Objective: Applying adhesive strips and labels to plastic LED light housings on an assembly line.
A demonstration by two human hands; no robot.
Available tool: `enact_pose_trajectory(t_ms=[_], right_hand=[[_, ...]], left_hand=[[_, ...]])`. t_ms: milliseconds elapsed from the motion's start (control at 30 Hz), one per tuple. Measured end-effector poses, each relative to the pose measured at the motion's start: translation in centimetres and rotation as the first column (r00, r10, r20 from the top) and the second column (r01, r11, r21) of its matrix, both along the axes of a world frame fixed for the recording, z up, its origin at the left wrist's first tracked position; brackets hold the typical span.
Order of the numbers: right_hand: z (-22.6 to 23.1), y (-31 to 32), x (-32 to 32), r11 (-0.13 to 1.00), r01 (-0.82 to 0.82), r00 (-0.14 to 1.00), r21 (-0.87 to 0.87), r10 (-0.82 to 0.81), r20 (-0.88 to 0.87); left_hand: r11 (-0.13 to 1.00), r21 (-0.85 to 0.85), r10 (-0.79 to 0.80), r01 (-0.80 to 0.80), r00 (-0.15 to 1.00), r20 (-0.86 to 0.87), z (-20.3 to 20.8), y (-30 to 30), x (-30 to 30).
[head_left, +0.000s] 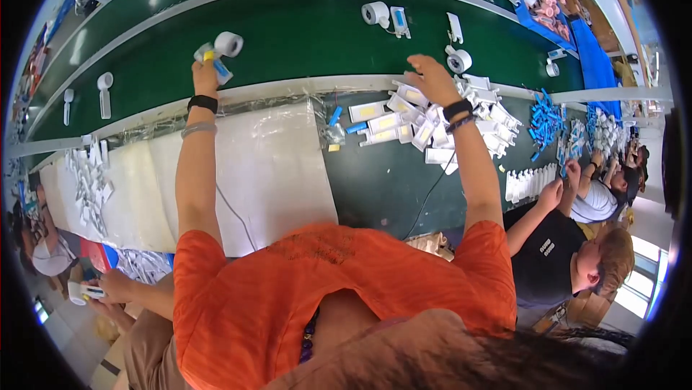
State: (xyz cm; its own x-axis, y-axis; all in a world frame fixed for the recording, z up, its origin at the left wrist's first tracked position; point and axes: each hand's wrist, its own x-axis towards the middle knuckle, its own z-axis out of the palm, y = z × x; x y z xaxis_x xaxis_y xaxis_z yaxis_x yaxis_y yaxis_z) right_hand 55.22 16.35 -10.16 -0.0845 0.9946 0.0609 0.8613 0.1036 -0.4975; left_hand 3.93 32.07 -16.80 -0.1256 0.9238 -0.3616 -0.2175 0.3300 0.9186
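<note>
Out over the green belt, my left hand point(205, 78) is closed on a partly assembled white handheld fan point(228, 45). Its round head sticks out to the right of my fingers, and a piece with a blue battery point(222, 71) shows below it. Something small and yellow also shows at my fingertips. My right hand point(432, 78) is open with its fingers apart, above the far edge of a heap of white plastic handle shells point(422, 117). Just past that hand, another round white fan head point(458, 60) lies on the belt.
On the green belt point(303, 37) lie another fan point(375, 14) and several white parts. A blue crate point(537, 4) of pink pieces stands at the far right. Blue batteries point(546, 125) are heaped right of the shells. A white sheet point(267, 166) covers the left bench. Co-workers sit on both sides.
</note>
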Motion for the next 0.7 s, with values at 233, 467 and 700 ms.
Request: enact_pose_trajectory(t_ms=[233, 467, 700], right_hand=[[-6.0, 11.3, -0.9, 0.951, -0.029, 0.891, 0.307, -0.115, 0.439], [-4.3, 12.2, -5.3, 0.991, 0.131, 0.981, 0.010, -0.128, -0.145], [2.6, -2.1, -14.6, 0.884, -0.061, 0.289, -0.463, -0.429, -0.856]], left_hand=[[0.834, 0.546, 0.465, 0.079, 0.430, -0.774, -3.3, -4.7, -1.4], [0.899, 0.207, -0.333, 0.385, 0.910, -0.249, 2.2, -14.8, 8.2], [0.654, 0.520, -0.181, 0.550, 0.780, -0.599, 8.7, -20.2, 17.0]])
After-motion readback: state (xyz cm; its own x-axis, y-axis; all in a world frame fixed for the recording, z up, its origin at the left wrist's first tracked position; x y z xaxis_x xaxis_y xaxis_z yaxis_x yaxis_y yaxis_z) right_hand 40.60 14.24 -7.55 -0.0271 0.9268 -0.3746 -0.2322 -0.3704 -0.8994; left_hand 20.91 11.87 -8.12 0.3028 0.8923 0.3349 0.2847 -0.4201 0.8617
